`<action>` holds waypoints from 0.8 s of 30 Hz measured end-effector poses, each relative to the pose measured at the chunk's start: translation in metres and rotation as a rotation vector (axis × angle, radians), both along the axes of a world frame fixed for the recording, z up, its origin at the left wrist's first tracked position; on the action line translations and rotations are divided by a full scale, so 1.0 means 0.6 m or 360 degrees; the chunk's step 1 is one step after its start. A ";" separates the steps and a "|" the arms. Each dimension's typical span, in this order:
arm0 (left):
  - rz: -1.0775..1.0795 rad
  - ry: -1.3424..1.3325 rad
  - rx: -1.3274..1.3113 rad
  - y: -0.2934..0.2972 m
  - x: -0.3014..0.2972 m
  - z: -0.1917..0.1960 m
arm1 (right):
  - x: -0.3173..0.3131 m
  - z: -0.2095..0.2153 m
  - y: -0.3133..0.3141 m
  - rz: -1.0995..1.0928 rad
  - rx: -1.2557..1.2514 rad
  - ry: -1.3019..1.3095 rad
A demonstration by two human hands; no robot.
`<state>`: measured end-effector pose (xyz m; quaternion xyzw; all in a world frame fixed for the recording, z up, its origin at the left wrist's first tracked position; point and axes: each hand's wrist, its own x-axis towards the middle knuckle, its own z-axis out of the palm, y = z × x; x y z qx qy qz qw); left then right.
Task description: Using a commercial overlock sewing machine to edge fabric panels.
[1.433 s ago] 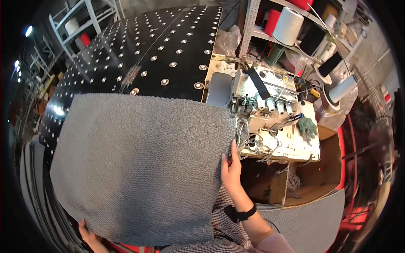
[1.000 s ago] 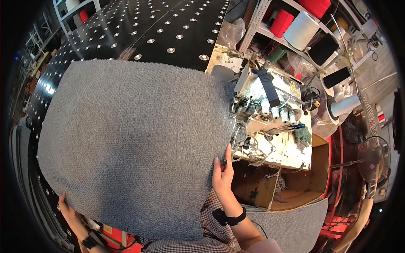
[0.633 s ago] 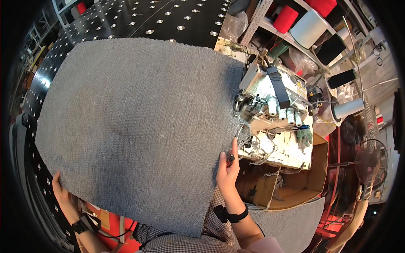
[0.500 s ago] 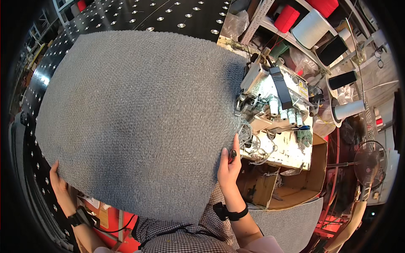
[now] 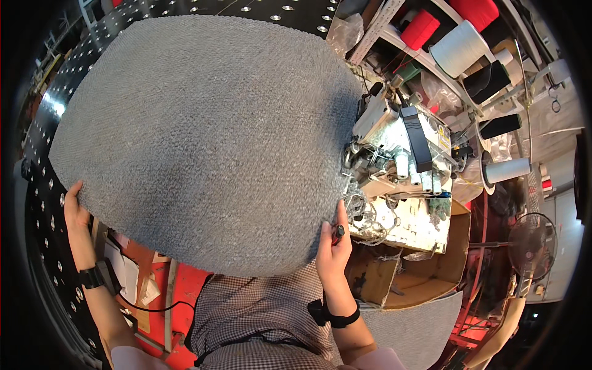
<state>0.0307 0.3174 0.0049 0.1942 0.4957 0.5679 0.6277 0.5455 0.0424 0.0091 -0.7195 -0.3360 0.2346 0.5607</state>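
Note:
A large grey carpet-like mat covers the middle of the view, its right edge against the white overlock sewing machine. My left hand grips the mat's lower left edge, with the other fingers hidden beneath. At the lower right edge, close by the machine's front, is my right hand. Its index finger points along the mat's border. Within its curled fingers sits a small dark tool, mostly hidden, so its kind cannot be made out. Loose thread trimmings lie tangled by the machine's front.
Beneath the mat stretches a black table studded with shiny metal dots. A cardboard box stands below the machine, above another grey piece. Thread cones fill the rack at right, near a fan.
The mat has shifted away from me along the machine, its near edge now farther from my body. My left hand moved forward with it; my right hand stays almost in place.

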 end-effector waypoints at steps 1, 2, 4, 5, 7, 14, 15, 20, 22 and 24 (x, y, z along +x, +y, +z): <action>-0.0025 -0.0035 -0.0006 0.011 0.002 -0.005 | 0.001 -0.001 0.001 -0.0004 0.0006 0.0002; -0.0038 -0.0040 -0.0004 0.023 0.011 -0.009 | 0.002 -0.003 0.003 -0.0023 0.0018 0.0019; -0.0118 -0.0028 -0.0020 0.042 0.031 -0.004 | 0.007 -0.009 0.006 -0.0051 0.0036 0.0048; -0.0112 -0.0012 -0.0016 0.055 0.043 -0.003 | 0.012 -0.019 0.010 -0.0062 0.0121 -0.0150; -0.0122 -0.0003 0.0015 0.082 0.059 0.005 | 0.015 -0.022 0.013 -0.0084 0.0210 -0.0336; -0.0131 0.0095 0.0116 0.159 0.110 0.021 | 0.022 -0.021 0.014 -0.0144 0.0161 -0.0269; -0.0119 0.0122 0.0112 0.161 0.123 0.025 | 0.023 -0.022 0.012 -0.0143 0.0137 -0.0343; -0.0089 0.0111 0.0239 0.190 0.209 0.030 | 0.045 -0.006 0.021 -0.0159 0.0066 -0.0332; -0.0113 0.0074 0.0212 0.212 0.211 0.031 | 0.049 -0.001 0.026 -0.0205 0.0229 -0.0353; -0.0136 0.0153 0.0199 0.231 0.214 0.034 | 0.054 0.012 0.030 -0.0201 0.0177 -0.0295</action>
